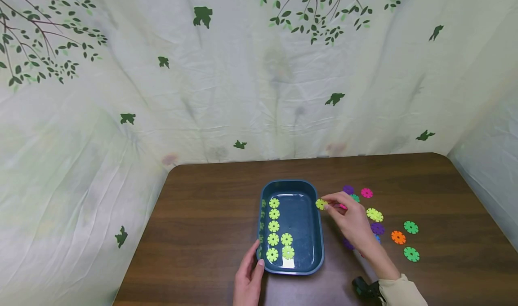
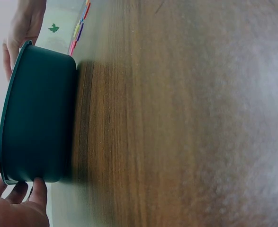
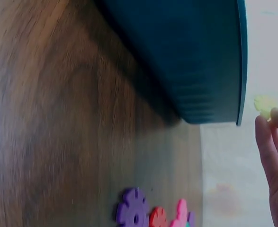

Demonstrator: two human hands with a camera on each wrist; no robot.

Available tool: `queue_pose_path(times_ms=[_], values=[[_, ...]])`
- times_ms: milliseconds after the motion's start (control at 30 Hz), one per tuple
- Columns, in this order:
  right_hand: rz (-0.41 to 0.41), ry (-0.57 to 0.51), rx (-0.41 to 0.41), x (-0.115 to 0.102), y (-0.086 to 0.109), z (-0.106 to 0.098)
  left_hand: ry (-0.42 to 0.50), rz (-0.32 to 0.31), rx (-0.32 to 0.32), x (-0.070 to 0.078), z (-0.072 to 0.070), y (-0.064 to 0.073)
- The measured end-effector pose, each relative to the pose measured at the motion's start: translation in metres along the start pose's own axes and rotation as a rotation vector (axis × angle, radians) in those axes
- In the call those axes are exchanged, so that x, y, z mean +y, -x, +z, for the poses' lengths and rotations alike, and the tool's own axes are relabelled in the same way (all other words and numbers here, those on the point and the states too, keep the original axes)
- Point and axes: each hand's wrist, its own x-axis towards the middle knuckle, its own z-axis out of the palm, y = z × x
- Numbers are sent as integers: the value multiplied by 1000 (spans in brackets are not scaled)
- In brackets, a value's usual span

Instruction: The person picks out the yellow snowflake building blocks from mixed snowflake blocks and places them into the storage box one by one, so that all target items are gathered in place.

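Note:
A yellow flower-shaped disc (image 1: 321, 204) is pinched between the thumb and fingertips of my right hand (image 1: 351, 218), at the right rim of a blue tray (image 1: 305, 234). The right wrist view shows the same pinched disc (image 3: 264, 104) beyond the tray's end. Inside the tray, yellow discs (image 1: 274, 226) lie in a column along the left, with 2 more beside its near end. My left hand (image 1: 248, 274) holds the tray's near left corner, thumb at the rim; in the left wrist view its fingers (image 2: 38, 194) touch the outer wall.
Right of the tray, loose discs lie on the brown table (image 1: 210, 207): purple (image 1: 377, 228), pink (image 1: 367, 192), orange (image 1: 398, 237), green (image 1: 411, 254) and yellow (image 1: 374, 215). Some are behind my right hand. A leaf-patterned cloth (image 1: 243, 95) hangs behind the table.

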Motion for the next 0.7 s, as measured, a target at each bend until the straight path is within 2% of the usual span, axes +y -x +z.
queue_pose_path(times_ms=[200,533,700], values=[[-22,-29,-6,-4,2,10,-3,-14,-5,1,0,0],[19,-60,-27,-15,6,28,-10,-8,-7,1,0,0],[41,-33,-30,-19,8,35,-1,-5,-10,1,0,0]])
